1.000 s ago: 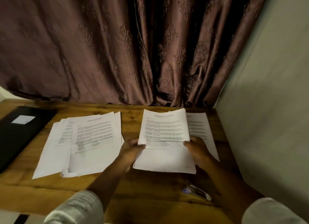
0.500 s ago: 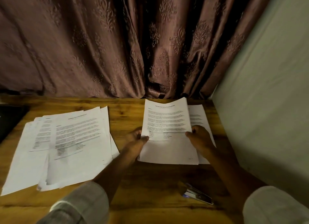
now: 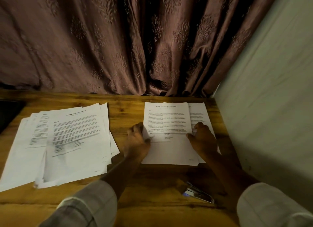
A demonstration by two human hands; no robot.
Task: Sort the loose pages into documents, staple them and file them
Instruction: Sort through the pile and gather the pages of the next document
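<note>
Head view: I log a wooden table [image 3: 152, 181], warm grain, knotted. It carries two lots of printed white sheets; the left pile [image 3: 72, 138] is a loose fan with its corners askew; the right stack [image 3: 167, 123] lies flat and squarer, top sheet headed and typed, with further sheets showing past its right side. The left hand [image 3: 137, 142] lies against that stack's left edge, fingers fairly straight and together, thumb on the top sheet; the right hand [image 3: 204, 138] rests at the right edge, fingers loosely bent on the paper, thumb tip on the top sheet. A shiny metal stapler [image 3: 198, 193] lies nearer me, just beside the right forearm, apart from the stack. Behind hangs a mauve-brown curtain [image 3: 101, 49], embossed motifs, heavy folds; on the right, a pale plain wall [image 3: 271, 91]. At the far left sits a flat black cover [image 3: 8, 113], cropped; contents cannot be told.
</note>
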